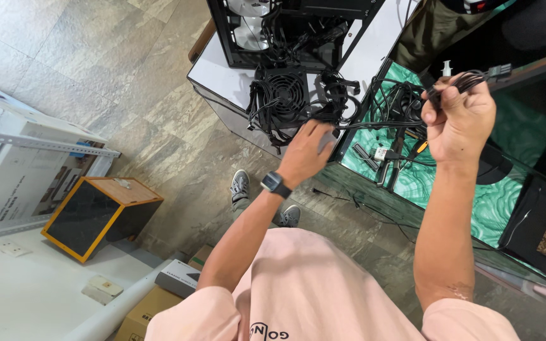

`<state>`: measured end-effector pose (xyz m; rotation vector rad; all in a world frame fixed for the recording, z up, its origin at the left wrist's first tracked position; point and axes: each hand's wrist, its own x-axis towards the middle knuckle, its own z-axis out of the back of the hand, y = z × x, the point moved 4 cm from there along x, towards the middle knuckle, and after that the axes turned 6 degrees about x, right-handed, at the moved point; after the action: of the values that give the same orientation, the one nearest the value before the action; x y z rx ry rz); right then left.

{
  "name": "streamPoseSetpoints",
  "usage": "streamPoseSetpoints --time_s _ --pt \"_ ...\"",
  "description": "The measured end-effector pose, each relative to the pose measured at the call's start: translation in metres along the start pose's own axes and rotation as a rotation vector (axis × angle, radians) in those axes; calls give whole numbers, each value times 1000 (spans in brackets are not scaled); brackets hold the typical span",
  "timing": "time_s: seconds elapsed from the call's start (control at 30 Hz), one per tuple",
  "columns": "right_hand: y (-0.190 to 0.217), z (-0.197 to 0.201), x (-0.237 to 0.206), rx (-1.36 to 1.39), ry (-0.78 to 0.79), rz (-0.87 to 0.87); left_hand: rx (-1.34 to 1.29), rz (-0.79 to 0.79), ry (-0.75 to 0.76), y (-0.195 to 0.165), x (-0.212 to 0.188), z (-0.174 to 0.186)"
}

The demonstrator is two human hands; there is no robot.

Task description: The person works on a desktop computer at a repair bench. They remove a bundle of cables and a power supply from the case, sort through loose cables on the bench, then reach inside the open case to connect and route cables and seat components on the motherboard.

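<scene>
Your right hand (457,120) is closing its grip around a bundle of black cables (469,80), holding them up above the green mat (488,202) on the bench (222,79). One black plug (499,70) is sticking out past your knuckles to the right. The cables are trailing down and left to the power supply (284,95), a black box with a round fan grille, sitting on the white part of the bench just in front of the open computer case (298,31).

Your left hand (306,151), wearing a dark watch (275,184), is reaching toward the tangle beside the power supply; its fingers are spread flat, gripping nothing.

You are, by the look of it, sorting the leads. The next move would call for freeing one lead from the knot without dragging the box.

Counted: one power supply, one case, two white fans inside it, one plug in view. The leads are too tangled to count.
</scene>
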<state>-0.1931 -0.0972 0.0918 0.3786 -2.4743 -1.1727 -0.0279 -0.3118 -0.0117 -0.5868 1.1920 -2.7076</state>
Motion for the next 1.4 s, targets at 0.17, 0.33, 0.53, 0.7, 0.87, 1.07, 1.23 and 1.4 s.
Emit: streamPoseSetpoints --time_s 0.17,0.33,0.53,0.7,0.87,1.07,1.23,1.4 --pt "3 -10 -8 12 24 -12 151 -231 -88 -25 24 -8" --pt "26 -14 -16 15 53 49 241 -144 -23 -9 34 -26" --pt "51 -5 -15 10 -43 156 -145 -58 -15 29 33 -30" --pt "46 -1 -12 5 -96 67 -184 85 -25 34 30 -29" --pt "17 0 -9 -184 -119 -206 -367 285 -39 31 42 -26" --pt "-20 2 -6 -375 -111 -315 -894 307 55 43 46 -14" --pt "-30 -3 -6 -209 46 -231 -823 343 236 51 23 -28" --pt "-56 -4 -2 -234 39 -259 -525 400 252 42 3 -61"
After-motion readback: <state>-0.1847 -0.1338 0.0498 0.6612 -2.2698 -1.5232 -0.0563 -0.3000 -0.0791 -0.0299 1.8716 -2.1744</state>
